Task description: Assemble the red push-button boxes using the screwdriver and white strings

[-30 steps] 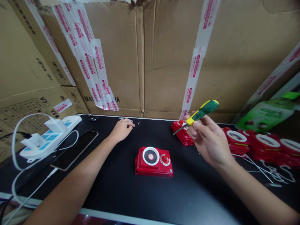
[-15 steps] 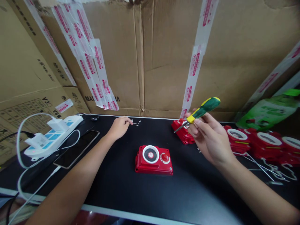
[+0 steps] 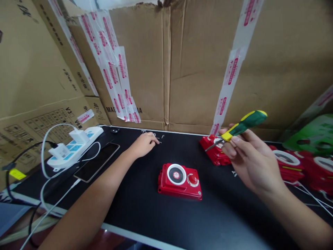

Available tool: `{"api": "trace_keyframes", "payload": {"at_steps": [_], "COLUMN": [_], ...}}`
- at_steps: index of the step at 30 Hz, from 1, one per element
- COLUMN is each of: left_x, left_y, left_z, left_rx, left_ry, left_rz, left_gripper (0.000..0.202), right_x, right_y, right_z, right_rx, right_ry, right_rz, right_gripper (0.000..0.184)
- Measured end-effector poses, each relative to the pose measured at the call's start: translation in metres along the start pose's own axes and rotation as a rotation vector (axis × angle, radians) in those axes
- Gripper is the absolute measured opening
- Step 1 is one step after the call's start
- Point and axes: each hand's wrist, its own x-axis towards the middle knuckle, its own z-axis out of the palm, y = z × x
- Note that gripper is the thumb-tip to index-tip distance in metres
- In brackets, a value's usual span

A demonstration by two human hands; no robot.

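My right hand (image 3: 256,159) is closed around a screwdriver (image 3: 243,125) with a green and yellow handle, its metal shaft slanting down to the left. Below the shaft lies a red alarm unit (image 3: 214,156), partly hidden by that hand. My left hand (image 3: 145,144) rests at the back of the black table, fingers bent and slightly apart, a fingertip at one of several small screws (image 3: 162,136). Between the two hands, nearer to me, another red alarm unit (image 3: 179,189) lies face up, with a white-ringed round speaker and a red domed knob.
A white power strip (image 3: 75,147) with plugs and cables stands at left beside a phone (image 3: 97,162). More red units (image 3: 288,172) and thin white rods sit at right, before a green bottle (image 3: 312,135). Cardboard (image 3: 197,69) walls the back of the table (image 3: 145,208).
The view has shifted, so everything appears further right. My left fingers have bent down toward the screws. The screwdriver stays in my right hand.
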Motion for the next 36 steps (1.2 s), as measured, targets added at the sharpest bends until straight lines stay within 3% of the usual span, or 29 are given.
{"api": "trace_keyframes", "payload": {"at_steps": [10, 15, 17, 21, 25, 27, 30, 36], "left_x": [0.001, -0.003, -0.006, -0.014, -0.029, -0.037, -0.044, -0.044], "left_y": [-0.002, 0.001, 0.005, 0.026, 0.065, 0.083, 0.1, 0.107], "left_z": [0.008, 0.0, -0.007, -0.025, -0.039, -0.041, -0.038, -0.03], "left_rx": [-0.006, -0.04, -0.074, -0.217, -0.435, -0.546, -0.515, -0.451], "left_ry": [0.008, -0.004, -0.006, -0.014, -0.164, -0.302, -0.377, -0.403], "left_rz": [-0.008, -0.029, -0.041, -0.015, 0.151, 0.246, 0.323, 0.32], "left_gripper": [0.024, 0.026, 0.019, 0.025, 0.02, 0.051, 0.083, 0.07], "right_x": [0.0, 0.001, 0.002, 0.002, 0.0, -0.004, -0.015, -0.034], "right_y": [0.003, 0.001, -0.001, -0.005, -0.007, -0.006, -0.005, -0.001], "right_z": [0.0, -0.002, -0.003, -0.005, -0.003, 0.0, 0.005, 0.008], "right_rx": [-0.025, -0.018, -0.037, -0.092, -0.172, -0.215, -0.268, -0.362], "right_ry": [0.01, 0.011, 0.004, -0.036, -0.186, -0.3, -0.439, -0.515], "right_rz": [0.006, 0.002, 0.007, 0.017, 0.038, 0.048, 0.062, 0.029], "right_gripper": [0.016, 0.013, 0.015, 0.017, 0.013, 0.014, 0.015, 0.016]}}
